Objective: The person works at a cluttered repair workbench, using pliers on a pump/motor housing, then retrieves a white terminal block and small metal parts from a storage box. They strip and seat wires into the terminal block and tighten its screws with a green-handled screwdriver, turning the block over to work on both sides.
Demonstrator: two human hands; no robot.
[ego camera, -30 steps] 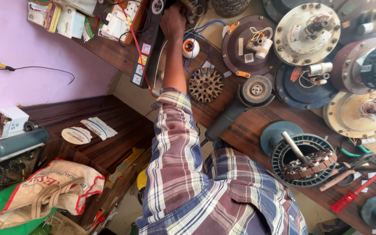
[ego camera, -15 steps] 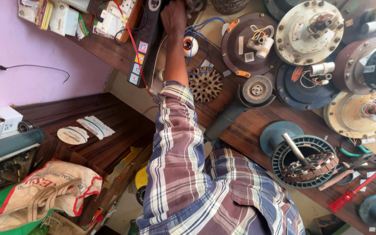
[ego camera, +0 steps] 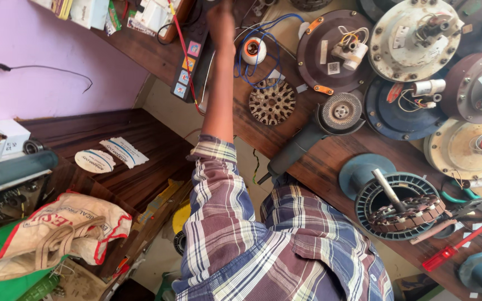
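Note:
My left hand (ego camera: 221,19) is stretched far out over the wooden workbench (ego camera: 330,161), at the top edge of the view, and its fingers are cut off there. It lies beside a black switch board (ego camera: 192,56) with coloured stickers and a red wire. Just to its right a white lamp holder (ego camera: 253,50) sits with blue wires. A slotted metal rotor disc (ego camera: 273,101) lies below that. My plaid sleeve (ego camera: 218,189) covers the arm up to the elbow. My right hand is out of sight.
An angle grinder (ego camera: 313,134) lies across the bench. Several opened ceiling fan motors (ego camera: 419,39) fill the right side, with a wound stator on a shaft (ego camera: 400,203) and a red screwdriver (ego camera: 464,241). A printed sack (ego camera: 57,234) sits at lower left beside dark wooden shelves (ego camera: 140,145).
My left arm has reached farther out along the switch board, so the hand now meets the top edge. The view has closed in on the bench.

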